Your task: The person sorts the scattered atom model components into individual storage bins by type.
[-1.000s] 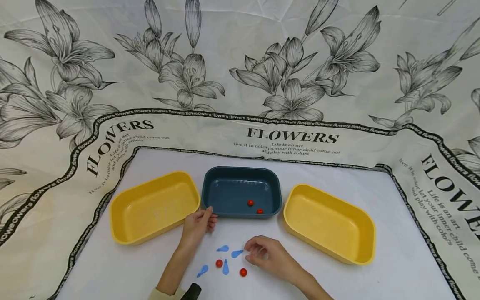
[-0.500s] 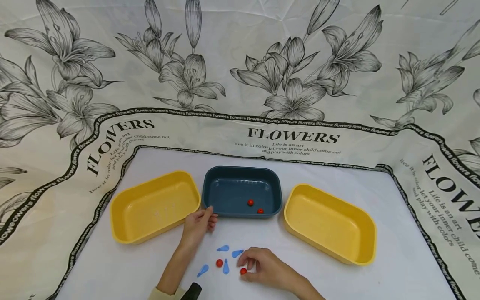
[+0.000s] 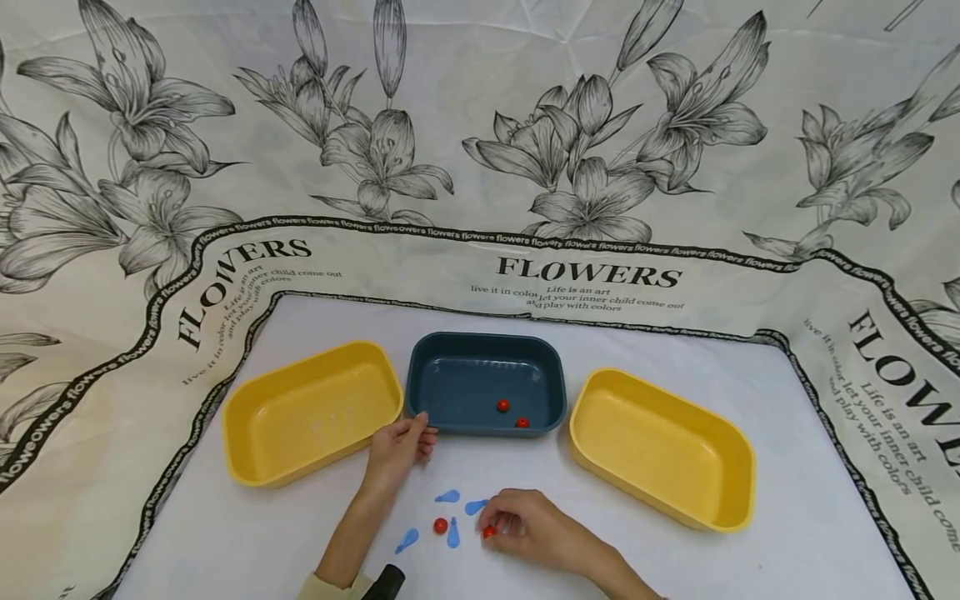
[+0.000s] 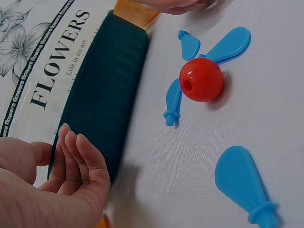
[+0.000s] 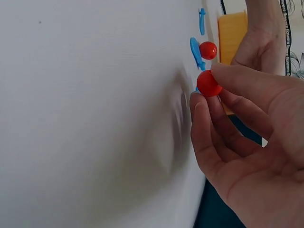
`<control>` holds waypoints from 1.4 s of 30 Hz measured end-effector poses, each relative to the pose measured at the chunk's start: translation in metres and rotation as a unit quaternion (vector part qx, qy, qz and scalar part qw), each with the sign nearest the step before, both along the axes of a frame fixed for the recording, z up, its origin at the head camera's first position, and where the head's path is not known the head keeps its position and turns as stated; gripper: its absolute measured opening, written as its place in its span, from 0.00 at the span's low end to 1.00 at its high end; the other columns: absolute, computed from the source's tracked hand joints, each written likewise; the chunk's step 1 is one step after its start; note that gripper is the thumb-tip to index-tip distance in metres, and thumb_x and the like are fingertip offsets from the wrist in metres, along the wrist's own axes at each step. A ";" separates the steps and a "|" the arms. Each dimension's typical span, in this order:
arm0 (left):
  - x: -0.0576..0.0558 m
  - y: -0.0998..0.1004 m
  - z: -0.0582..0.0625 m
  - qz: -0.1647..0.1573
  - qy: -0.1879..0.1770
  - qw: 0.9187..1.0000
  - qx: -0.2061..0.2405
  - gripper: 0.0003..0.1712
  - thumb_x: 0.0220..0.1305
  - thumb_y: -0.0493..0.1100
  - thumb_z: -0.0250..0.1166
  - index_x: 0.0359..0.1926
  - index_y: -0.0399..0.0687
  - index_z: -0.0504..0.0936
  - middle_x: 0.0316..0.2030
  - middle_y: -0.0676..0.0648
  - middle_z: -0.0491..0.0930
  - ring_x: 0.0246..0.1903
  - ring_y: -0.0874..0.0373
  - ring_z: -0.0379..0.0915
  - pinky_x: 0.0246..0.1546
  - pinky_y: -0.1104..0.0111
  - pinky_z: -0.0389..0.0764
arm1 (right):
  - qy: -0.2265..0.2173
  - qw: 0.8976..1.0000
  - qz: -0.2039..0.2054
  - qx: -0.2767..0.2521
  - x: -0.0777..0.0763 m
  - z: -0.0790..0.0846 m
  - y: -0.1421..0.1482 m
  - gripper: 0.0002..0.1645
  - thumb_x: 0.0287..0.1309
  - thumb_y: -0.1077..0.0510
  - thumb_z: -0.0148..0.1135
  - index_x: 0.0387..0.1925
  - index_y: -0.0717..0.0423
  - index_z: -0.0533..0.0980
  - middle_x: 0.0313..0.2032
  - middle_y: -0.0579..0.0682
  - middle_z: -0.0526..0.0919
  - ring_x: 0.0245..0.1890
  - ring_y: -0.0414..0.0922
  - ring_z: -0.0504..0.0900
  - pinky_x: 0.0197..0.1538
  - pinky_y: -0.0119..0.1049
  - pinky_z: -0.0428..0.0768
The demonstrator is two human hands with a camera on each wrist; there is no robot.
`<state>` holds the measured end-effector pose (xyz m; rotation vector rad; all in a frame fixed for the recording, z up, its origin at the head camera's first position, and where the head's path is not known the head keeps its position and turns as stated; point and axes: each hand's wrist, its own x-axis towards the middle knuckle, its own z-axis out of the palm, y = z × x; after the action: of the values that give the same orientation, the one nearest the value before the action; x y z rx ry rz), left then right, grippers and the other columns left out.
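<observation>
My right hand [image 3: 528,529] pinches a red ball [image 5: 209,83] between thumb and fingertips, just above the white cloth. My left hand [image 3: 397,450] holds the front left corner of the dark blue tray [image 3: 450,431]; its thumb is at the rim, and its fingers curl against the outer wall in the left wrist view. Two more red balls [image 3: 503,406] lie inside that tray. Between the hands, another red ball [image 4: 202,80] with a small hole lies among several flat blue paddle-shaped pieces [image 4: 240,175].
A yellow tray [image 3: 240,467] on the left holds small clear pieces, too faint to identify. Another yellow tray [image 3: 738,500] stands at the right. Flower-printed cloth [image 3: 480,183] rises behind the table. A black cylindrical object [image 3: 386,581] shows beside the left sleeve.
My right hand has moved from beside a blue piece to the nearby red ball, gripped it and raised it slightly. The left hand stays at the dark blue tray's corner.
</observation>
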<state>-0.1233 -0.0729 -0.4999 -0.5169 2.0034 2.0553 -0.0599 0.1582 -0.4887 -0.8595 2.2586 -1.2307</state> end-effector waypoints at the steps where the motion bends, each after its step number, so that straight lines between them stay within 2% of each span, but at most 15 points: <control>1: 0.000 0.000 0.000 -0.001 0.002 1.000 -0.001 0.21 0.69 0.52 0.56 0.37 0.37 0.82 0.30 0.44 0.81 0.28 0.52 0.75 0.31 0.71 0.80 | 0.002 1.000 -0.002 -0.002 -0.001 0.002 0.001 0.06 0.57 0.60 0.65 0.38 0.51 0.79 0.34 0.42 0.80 0.32 0.35 0.75 0.38 0.30 0.79; 12: -0.001 0.000 -0.002 -0.003 0.001 1.000 0.002 0.21 0.69 0.52 0.56 0.38 0.37 0.82 0.29 0.44 0.81 0.28 0.52 0.75 0.31 0.71 0.80 | 0.014 1.000 -0.021 -0.010 -0.021 0.024 0.004 0.06 0.58 0.62 0.64 0.39 0.55 0.79 0.35 0.43 0.80 0.33 0.35 0.76 0.42 0.33 0.80; 19: -0.001 0.000 -0.003 -0.003 0.004 1.000 0.001 0.21 0.69 0.52 0.56 0.39 0.37 0.81 0.30 0.44 0.81 0.29 0.52 0.75 0.32 0.70 0.80 | 0.037 0.998 -0.038 -0.019 -0.036 0.036 0.008 0.08 0.59 0.60 0.64 0.39 0.46 0.78 0.35 0.42 0.81 0.35 0.37 0.77 0.42 0.34 0.81; 24: -0.001 0.000 -0.002 -0.001 -0.001 1.000 0.000 0.21 0.68 0.53 0.56 0.39 0.37 0.81 0.30 0.44 0.81 0.30 0.51 0.76 0.32 0.70 0.81 | 0.050 0.997 -0.054 -0.037 -0.045 0.045 0.010 0.07 0.59 0.59 0.64 0.40 0.49 0.78 0.36 0.45 0.81 0.35 0.41 0.78 0.42 0.35 0.81; 29: -0.001 0.000 -0.002 0.000 0.000 1.000 0.004 0.21 0.68 0.53 0.57 0.39 0.37 0.81 0.30 0.44 0.81 0.30 0.50 0.76 0.32 0.70 0.81 | 0.052 0.995 -0.082 -0.026 -0.054 0.054 0.010 0.07 0.59 0.58 0.64 0.40 0.49 0.78 0.37 0.44 0.81 0.35 0.42 0.78 0.42 0.33 0.81; 31: -0.001 -0.001 -0.002 -0.001 0.000 1.000 0.005 0.22 0.68 0.54 0.57 0.39 0.37 0.81 0.30 0.44 0.81 0.30 0.50 0.76 0.32 0.70 0.81 | 0.052 0.994 -0.095 -0.024 -0.057 0.059 0.009 0.08 0.58 0.60 0.65 0.40 0.51 0.78 0.37 0.45 0.81 0.35 0.43 0.78 0.42 0.34 0.81; 36: -0.001 -0.001 -0.002 -0.002 0.005 1.000 0.006 0.22 0.68 0.54 0.57 0.38 0.37 0.81 0.30 0.44 0.81 0.28 0.53 0.75 0.32 0.71 0.80 | 0.034 0.991 -0.126 -0.029 -0.064 0.073 0.002 0.10 0.57 0.65 0.64 0.42 0.62 0.78 0.37 0.53 0.81 0.35 0.50 0.78 0.42 0.38 0.81; 38: 0.000 -0.001 -0.002 -0.003 0.008 1.000 0.006 0.22 0.68 0.53 0.57 0.38 0.37 0.82 0.30 0.43 0.81 0.27 0.53 0.75 0.31 0.71 0.80 | 0.028 0.990 -0.138 -0.026 -0.067 0.073 0.002 0.11 0.58 0.65 0.63 0.42 0.64 0.78 0.37 0.55 0.81 0.36 0.51 0.78 0.42 0.40 0.81; 42: 0.000 -0.002 -0.002 -0.006 0.011 1.000 0.003 0.22 0.68 0.53 0.56 0.38 0.37 0.81 0.30 0.44 0.81 0.27 0.54 0.75 0.31 0.71 0.80 | 0.038 0.987 -0.154 -0.008 -0.078 0.060 0.003 0.10 0.58 0.61 0.64 0.42 0.59 0.79 0.36 0.50 0.81 0.35 0.47 0.78 0.42 0.37 0.80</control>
<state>-0.1236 -0.0745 -0.5023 -0.4814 2.0065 2.0683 -0.1381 0.1609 -0.4290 -0.5858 2.5153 -1.3685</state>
